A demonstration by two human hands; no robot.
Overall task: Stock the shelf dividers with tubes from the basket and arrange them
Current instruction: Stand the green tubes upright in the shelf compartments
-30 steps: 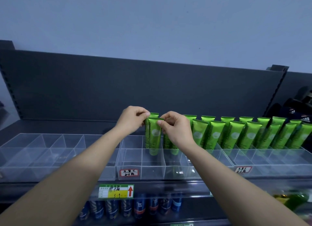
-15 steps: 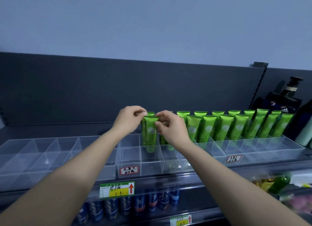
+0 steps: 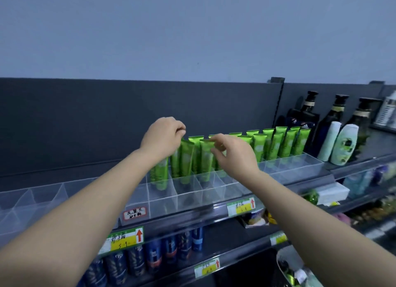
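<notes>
Dividers: see-through plastic dividers [image 3: 45, 197] run along the front of the top shelf, from the far left to past the middle, splitting it into narrow slots.
Back panel: a dark grey back panel [image 3: 85, 119] stands behind the shelf.
Handwritten label: a white handwritten label [image 3: 135, 213] with a red border is stuck on the front of the dividers, below the left forearm.
Price tag: a green and yellow price tag [image 3: 126, 239] with a red arrow sits on the shelf edge just under that label.
Cans: dark blue cans [image 3: 154, 252] stand in a row on the shelf below.
Left hand: the left hand [image 3: 162, 138] is raised over the leftmost tubes, fingers curled in with the tips bunched together. I cannot tell whether they pinch a tube top or hold nothing.
Tubes: green tubes [image 3: 186, 156] stand cap down in the slots, leaning back a little, in a row from the left hand across to the right end of the dividers.
Right hand: the right hand [image 3: 233, 153] is in front of the middle tubes, fingers apart and loosely bent, with the forefinger tip at the top edge of one tube.
Pump bottles: tall dark pump bottles [image 3: 306, 115] stand to the right of the tubes, on the next section of shelf.
Pale bottles: two pale bottles [image 3: 345, 145] stand just in front of the dark ones.
</notes>
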